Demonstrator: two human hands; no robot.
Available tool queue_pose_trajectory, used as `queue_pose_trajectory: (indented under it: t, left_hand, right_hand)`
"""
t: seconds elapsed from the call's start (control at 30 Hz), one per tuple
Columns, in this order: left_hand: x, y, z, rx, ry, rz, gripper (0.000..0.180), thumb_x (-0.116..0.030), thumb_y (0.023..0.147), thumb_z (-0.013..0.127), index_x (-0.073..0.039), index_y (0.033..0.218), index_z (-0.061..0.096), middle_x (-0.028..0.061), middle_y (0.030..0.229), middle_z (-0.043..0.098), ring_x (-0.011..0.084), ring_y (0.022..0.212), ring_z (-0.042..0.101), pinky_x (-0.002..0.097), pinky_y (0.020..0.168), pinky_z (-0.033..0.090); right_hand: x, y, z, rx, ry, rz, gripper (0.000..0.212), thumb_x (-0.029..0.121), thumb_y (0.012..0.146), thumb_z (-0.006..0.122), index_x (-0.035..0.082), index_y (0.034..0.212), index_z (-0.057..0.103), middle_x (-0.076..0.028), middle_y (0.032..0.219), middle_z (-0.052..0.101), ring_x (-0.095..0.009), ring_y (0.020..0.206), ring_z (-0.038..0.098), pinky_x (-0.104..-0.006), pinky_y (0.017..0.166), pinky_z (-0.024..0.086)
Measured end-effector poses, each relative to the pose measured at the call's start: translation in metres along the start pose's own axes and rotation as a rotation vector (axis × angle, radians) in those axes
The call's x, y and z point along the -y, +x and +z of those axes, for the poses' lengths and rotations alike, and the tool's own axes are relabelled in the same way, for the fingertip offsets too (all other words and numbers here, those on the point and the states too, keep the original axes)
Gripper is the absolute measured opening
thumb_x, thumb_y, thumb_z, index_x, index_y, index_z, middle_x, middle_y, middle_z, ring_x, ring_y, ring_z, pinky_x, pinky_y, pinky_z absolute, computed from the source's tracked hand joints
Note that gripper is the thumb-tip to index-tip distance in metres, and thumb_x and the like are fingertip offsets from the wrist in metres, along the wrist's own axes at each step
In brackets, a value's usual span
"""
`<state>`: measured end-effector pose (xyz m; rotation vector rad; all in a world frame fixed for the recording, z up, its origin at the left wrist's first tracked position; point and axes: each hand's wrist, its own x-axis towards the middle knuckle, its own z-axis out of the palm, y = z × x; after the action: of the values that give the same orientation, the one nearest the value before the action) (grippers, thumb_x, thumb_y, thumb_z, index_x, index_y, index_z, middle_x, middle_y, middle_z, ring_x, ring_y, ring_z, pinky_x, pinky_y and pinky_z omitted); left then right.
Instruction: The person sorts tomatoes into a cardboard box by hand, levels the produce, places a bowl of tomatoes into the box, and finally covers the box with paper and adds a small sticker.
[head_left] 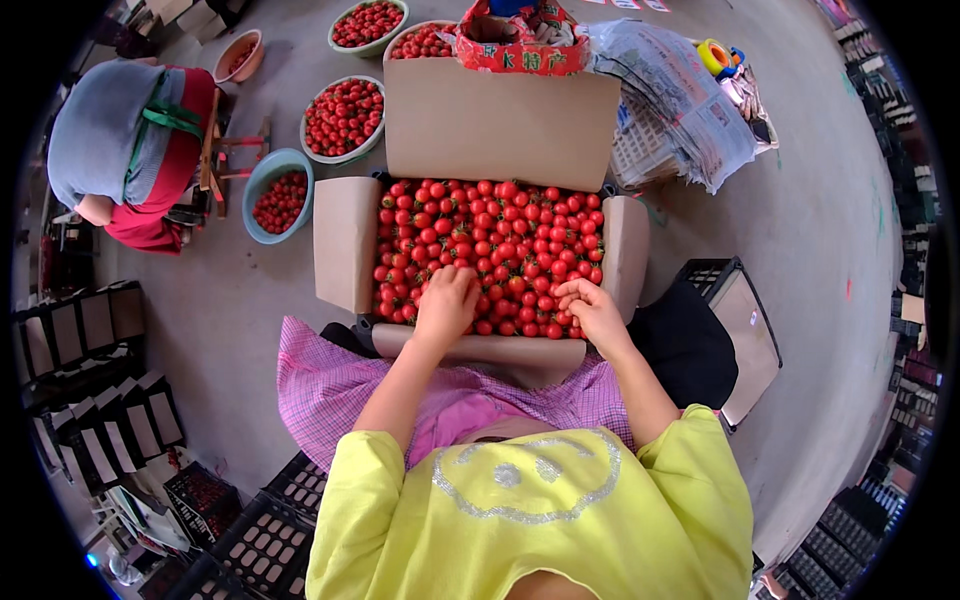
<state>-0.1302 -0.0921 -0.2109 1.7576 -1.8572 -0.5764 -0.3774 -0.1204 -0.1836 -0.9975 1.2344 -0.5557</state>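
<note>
Concrete flr [240, 370], busy wkrm: small red tomatoes [500, 230] fill a brown-flapped box [505, 120]. Worker's L hand [447, 305] is down among them, R hand [595, 315] at near R edge, fingers bent; can't tell if either's gripping. Blue bowl [250, 207] w/ tomatoes sits L; newspapers [690, 110] far R.

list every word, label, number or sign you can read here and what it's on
Red package beyond the carton: large printed characters, wording not copied here
Newspaper sheets: print too small to read
Papers at the top edge: marks too small to read
Yellow shirt: glittery face design, no words visible
</note>
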Motion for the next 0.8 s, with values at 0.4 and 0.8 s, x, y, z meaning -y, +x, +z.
queue_pose_trajectory:
  t: [0.4, 0.8]
  left_hand:
    - [0.001, -0.015, -0.032, 0.061, -1.498, -0.876, 0.023, -0.024, 0.087, 0.045, -0.008, 0.099, 0.057, 0.0031, 0.084, 0.059, 0.0118, 0.068, 0.054, 0.0231, 0.059, 0.045]
    - [-0.013, -0.037, -0.055, -0.037, -2.201, -1.110, 0.021, -0.025, 0.087, 0.052, -0.006, 0.093, 0.058, 0.0115, 0.108, 0.056, 0.0229, 0.085, 0.056, 0.0297, 0.067, 0.053]
  right_hand:
    - [0.009, 0.033, 0.058, -0.117, -0.677, -0.454, 0.018, 0.008, 0.078, 0.056, 0.002, 0.095, 0.054, -0.013, 0.092, 0.061, -0.030, 0.076, 0.062, -0.0364, 0.064, 0.050]
    - [0.041, 0.055, 0.097, -0.019, -0.645, -0.610, 0.022, 0.005, 0.075, 0.061, 0.003, 0.097, 0.058, -0.011, 0.096, 0.060, -0.028, 0.089, 0.058, -0.0381, 0.079, 0.045]
